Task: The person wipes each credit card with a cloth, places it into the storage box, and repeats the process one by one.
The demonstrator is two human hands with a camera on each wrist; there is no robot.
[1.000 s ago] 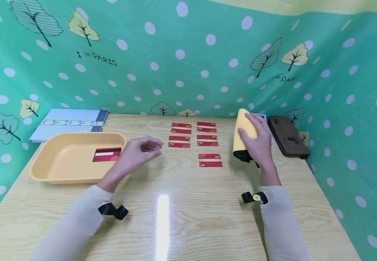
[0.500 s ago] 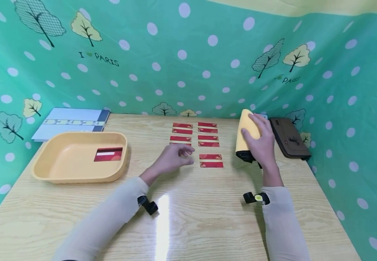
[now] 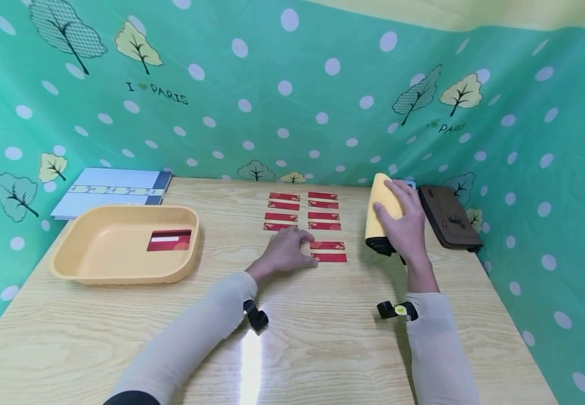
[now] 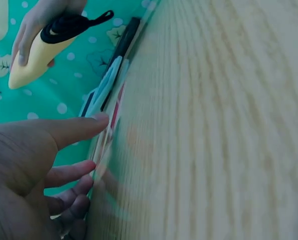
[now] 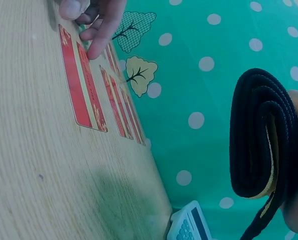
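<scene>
My left hand [image 3: 287, 250] is low over the table with thumb and fingers apart, fingertips right at the left end of the front right red card [image 3: 329, 257]. In the right wrist view, thumb and forefinger stand on either side of that card [image 5: 74, 82], which has a pale stripe across its middle. Several similar cards lie flat behind it in two columns. My right hand [image 3: 408, 219] grips a folded yellow cloth [image 3: 379, 208] with black edging, raised above the table. The right wrist view shows its layered black edge [image 5: 254, 145] and a hanging strap.
A beige plastic tray [image 3: 120, 280] at left holds a red card [image 3: 169, 242] with a dark stripe. Behind it lies a light blue folder [image 3: 112, 188]. A brown wallet [image 3: 446, 214] lies at the back right, beside a pale blue calculator [image 5: 189, 222]. A green patterned curtain [image 3: 282, 124] borders the table.
My left hand has moved right, from beside the tray to the front right card, and its thumb and fingers have spread. My right hand stays almost still with the folded cloth.
</scene>
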